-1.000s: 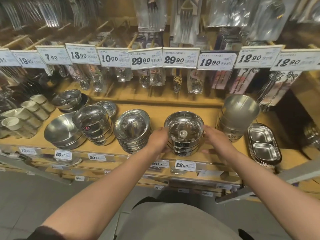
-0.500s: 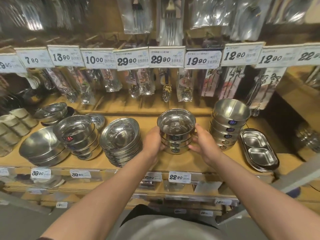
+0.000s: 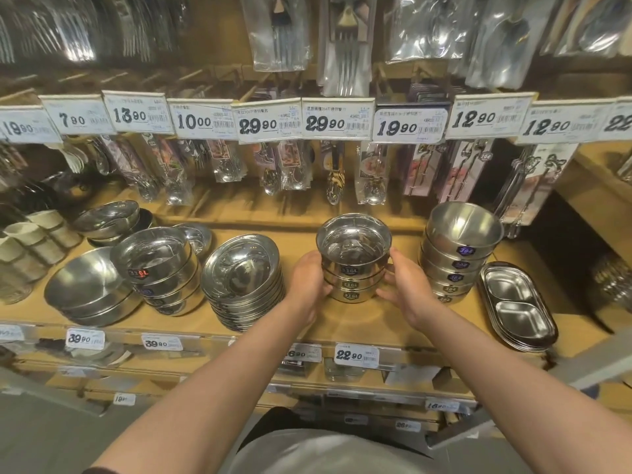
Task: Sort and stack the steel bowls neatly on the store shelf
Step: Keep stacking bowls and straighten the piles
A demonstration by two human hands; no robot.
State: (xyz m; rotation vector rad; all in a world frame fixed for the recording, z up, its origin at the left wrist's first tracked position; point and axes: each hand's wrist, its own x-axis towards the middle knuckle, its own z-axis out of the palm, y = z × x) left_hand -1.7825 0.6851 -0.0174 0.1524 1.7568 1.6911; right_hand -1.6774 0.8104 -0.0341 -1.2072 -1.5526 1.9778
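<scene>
The small stack (image 3: 354, 265) of three nested steel bowls stands upright near the middle of the shelf (image 3: 359, 323), its axis vertical and its open mouth tipped slightly toward the camera. It sits squarely between the two hands, so neither is nearer: the left hand (image 3: 307, 285) curls round its left wall and the right hand (image 3: 405, 289) cups its right wall, each with fingers bent onto the lower bowls, a narrow two-sided clasp. Whether the base rests on the shelf or is just lifted cannot be told. The stack's labels line up facing forward, so it looks already squared. Any slide would likely run sideways along the shelf: to its right, near but apart, stands a taller stack (image 3: 458, 258) of five bowls; to its left, a pile of shallow dishes (image 3: 242, 278). Beyond those lie divided trays (image 3: 516, 306) at the right and wider bowls (image 3: 160, 265) at the left.
</scene>
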